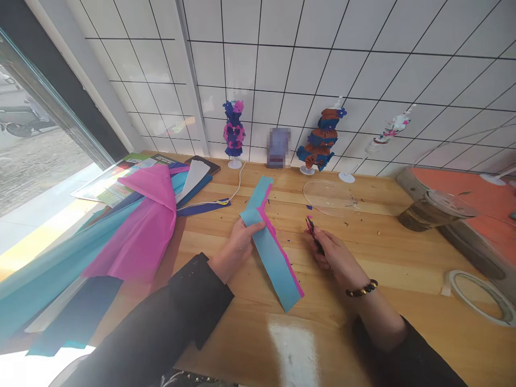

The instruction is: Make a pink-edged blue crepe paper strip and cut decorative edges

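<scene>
My left hand (238, 242) pinches a folded strip of light blue paper (272, 255) with a bright pink layer along its right edge. The strip bends at my thumb, one part reaching toward the wall and the longer part slanting down to the right. To its right, my right hand (331, 252) is closed around dark scissors (314, 232), their tips pointing away from me and apart from the strip. A tiny pink scrap is at the tips. My fingers partly hide the scissors' handles.
Pink paper (141, 231) and blue sheets (92, 242) pile at the left. Along the tiled wall stand decorated stands (234, 134). At the right are a lidded drink cup (423, 212) and a tape roll (481, 298). A clear round lid (328, 198) lies among small scraps.
</scene>
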The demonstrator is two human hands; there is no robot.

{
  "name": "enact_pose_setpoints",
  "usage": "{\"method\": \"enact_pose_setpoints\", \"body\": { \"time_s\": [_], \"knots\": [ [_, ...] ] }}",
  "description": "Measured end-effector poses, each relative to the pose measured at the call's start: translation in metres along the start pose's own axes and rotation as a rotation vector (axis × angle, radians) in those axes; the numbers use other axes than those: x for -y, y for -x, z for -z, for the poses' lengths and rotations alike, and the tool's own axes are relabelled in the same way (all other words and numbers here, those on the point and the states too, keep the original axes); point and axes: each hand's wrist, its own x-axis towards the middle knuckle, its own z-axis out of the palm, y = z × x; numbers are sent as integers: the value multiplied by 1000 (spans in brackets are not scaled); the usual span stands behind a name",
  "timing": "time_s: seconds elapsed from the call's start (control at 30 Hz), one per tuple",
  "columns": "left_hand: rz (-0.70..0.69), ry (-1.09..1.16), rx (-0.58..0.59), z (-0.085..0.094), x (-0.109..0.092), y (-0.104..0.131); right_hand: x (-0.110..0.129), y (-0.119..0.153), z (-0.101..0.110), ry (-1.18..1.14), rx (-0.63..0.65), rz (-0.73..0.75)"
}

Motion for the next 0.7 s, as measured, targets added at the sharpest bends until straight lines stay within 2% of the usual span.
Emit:
{"method": "enact_pose_setpoints", "body": {
  "time_s": [0.07,0.17,0.43,0.5,0.7],
  "knots": [
    [15,-28,11,0,1,1,1,0,1,-100,7,9],
    [22,-75,24,-1,4,2,4,5,-3,-163,123,6],
    [-17,-198,60,-4,7,3,5,25,-23,-27,453,16],
    [-22,-195,70,-3,7,3,4,25,-25,-7,483,19],
    [-23,-173,74,-1,10,1,2,24,-26,4,450,-27]
  ]
}}
